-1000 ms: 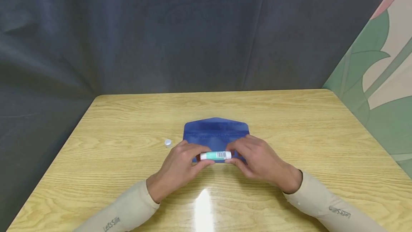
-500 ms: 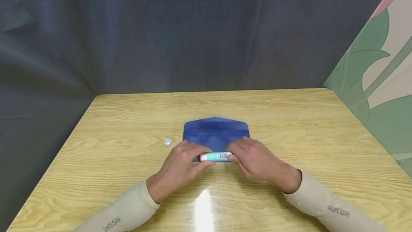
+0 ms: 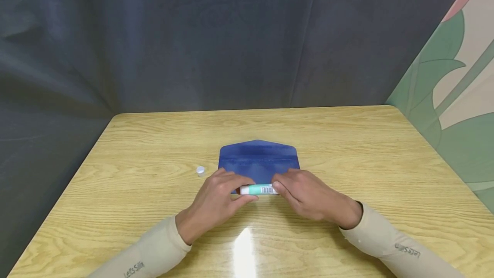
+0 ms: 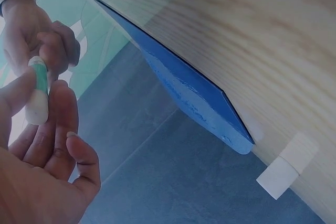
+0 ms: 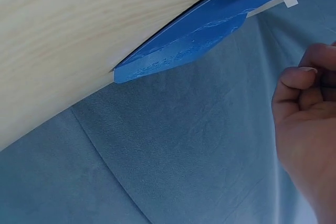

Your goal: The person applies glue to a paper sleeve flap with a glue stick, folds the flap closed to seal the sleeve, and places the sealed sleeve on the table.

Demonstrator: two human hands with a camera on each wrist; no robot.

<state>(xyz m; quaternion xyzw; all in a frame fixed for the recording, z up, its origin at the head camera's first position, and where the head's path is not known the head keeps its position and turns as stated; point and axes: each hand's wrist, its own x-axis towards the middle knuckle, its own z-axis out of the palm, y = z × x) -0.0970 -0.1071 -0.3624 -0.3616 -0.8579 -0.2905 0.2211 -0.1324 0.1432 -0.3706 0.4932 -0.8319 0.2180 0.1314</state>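
Observation:
A white and mint-green glue stick (image 3: pixel 256 189) is held level above the near edge of a blue envelope (image 3: pixel 257 155). My left hand (image 3: pixel 220 192) pinches its left end between thumb and fingers. At the other end, the thumb and curled fingers of my right hand (image 3: pixel 310 195) grip it and partly cover it. In the left wrist view, a rounded white end of the glue stick (image 4: pixel 37 107) faces the camera. The envelope (image 5: pixel 184 38) lies with its flap opened out away from me, and whitish smears show along it. A small white cap (image 3: pixel 200 171) stands left of the envelope.
All of this is on a wood-grain table (image 3: pixel 135 158). A dark cloth (image 3: pixel 216 42) hangs behind the table and along its left side. To the right is a panel with a green leaf pattern (image 3: pixel 444 76).
My right fingers and thumb have rolled over the glue stick's right end, turning its printed barcode a little and covering more of it. The left hand has stayed nearly still.

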